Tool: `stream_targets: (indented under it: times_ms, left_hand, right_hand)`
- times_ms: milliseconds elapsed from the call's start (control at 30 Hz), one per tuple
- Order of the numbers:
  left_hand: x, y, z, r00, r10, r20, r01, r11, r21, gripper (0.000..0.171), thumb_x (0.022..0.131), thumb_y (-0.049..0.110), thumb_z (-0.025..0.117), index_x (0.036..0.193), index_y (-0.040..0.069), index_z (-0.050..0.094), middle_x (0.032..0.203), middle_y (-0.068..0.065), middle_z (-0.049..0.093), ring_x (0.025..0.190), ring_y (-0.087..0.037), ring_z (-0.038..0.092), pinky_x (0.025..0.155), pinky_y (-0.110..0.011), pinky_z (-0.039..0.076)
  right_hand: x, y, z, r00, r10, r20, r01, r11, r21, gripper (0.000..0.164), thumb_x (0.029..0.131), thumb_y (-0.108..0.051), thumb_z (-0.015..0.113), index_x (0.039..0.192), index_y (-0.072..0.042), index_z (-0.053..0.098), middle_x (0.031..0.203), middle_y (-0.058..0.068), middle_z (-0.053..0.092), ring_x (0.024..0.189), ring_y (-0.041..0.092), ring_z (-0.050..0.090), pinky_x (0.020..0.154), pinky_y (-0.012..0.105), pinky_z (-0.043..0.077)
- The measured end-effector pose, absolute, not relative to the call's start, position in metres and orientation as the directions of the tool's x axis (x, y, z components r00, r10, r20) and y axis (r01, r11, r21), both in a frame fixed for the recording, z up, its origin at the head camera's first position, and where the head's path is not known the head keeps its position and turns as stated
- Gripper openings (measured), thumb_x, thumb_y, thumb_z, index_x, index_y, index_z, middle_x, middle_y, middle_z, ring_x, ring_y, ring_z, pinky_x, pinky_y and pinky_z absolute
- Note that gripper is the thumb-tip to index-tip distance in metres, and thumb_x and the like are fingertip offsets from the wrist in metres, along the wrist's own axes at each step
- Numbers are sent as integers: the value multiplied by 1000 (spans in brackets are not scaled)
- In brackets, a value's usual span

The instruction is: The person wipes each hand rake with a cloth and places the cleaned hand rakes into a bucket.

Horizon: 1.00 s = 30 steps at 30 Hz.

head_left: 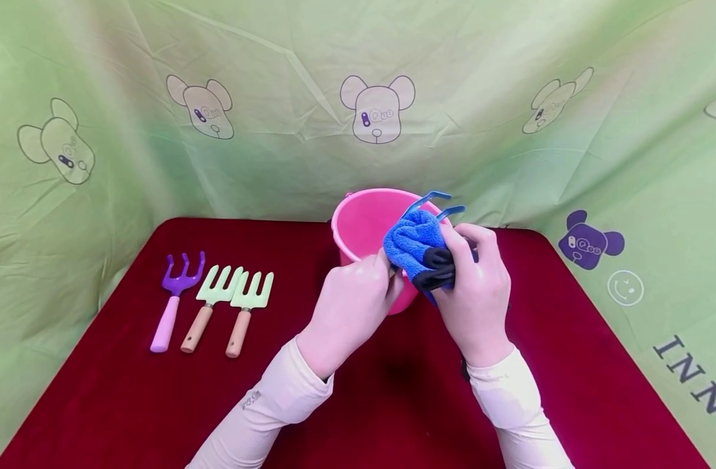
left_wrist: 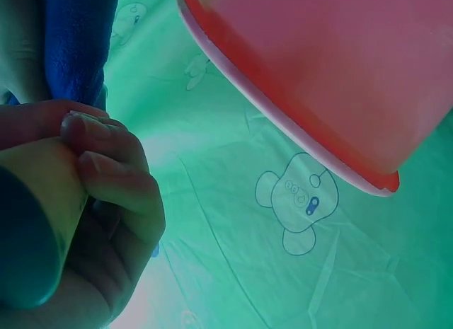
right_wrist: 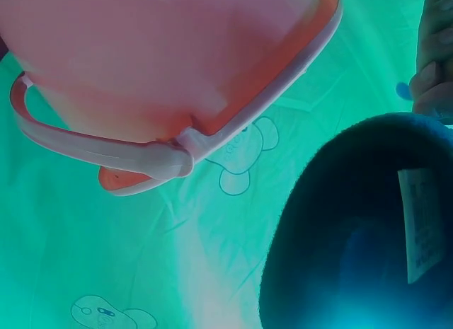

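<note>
Over the front right of a pink bucket (head_left: 363, 225), both hands work on a blue-pronged garden hand rake (head_left: 432, 197) with bent tips. The left hand (head_left: 348, 296) grips its pale handle (left_wrist: 60, 180), which ends in a dark teal cap in the left wrist view. Fingers of the right hand (head_left: 477, 280) hold a bunched blue cloth (head_left: 413, 238) with black edging around the rake's head. Two blue prongs stick out past the cloth; the rest of the head is covered. The cloth (right_wrist: 333, 237) hangs dark and close in the right wrist view, showing a white label.
On the left of the red-covered table (head_left: 369, 417) lie a purple hand rake (head_left: 180, 283) with a pink handle and two pale green garden forks (head_left: 217, 286) with wooden handles. The bucket handle (right_wrist: 92, 145) hangs at its side. Green printed curtains (head_left: 287, 156) surround the table.
</note>
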<state>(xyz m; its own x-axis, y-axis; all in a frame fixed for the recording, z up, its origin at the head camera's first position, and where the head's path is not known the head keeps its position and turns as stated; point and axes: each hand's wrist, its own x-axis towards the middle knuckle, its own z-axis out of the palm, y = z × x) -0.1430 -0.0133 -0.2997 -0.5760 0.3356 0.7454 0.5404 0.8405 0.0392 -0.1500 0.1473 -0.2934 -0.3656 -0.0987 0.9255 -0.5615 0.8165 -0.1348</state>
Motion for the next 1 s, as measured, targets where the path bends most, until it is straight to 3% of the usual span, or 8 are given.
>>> stream_targets:
  times_ms: [333,1000]
  left_hand:
    - [-143,-13,-301,-578,337,743,537,843,36,20,89,23,62,75,10,56,50,-1,55,43,-16,57,36,-28,47]
    - [-142,-13,-300,-569,362,738,531,847,-5,25,92,27,58,74,9,56,50,0,51,40,-14,50,35,-27,44]
  right_hand:
    - [-150,148,-294,-354,-97,930,-564,815,-130,41,76,-9,78,114,-1,65,101,28,60,88,37,63,71,53,56]
    - [-152,151,-293,-392,-43,919,-558,805,-201,35,79,-11,76,111,0,66,104,29,61,93,36,65,76,54,56]
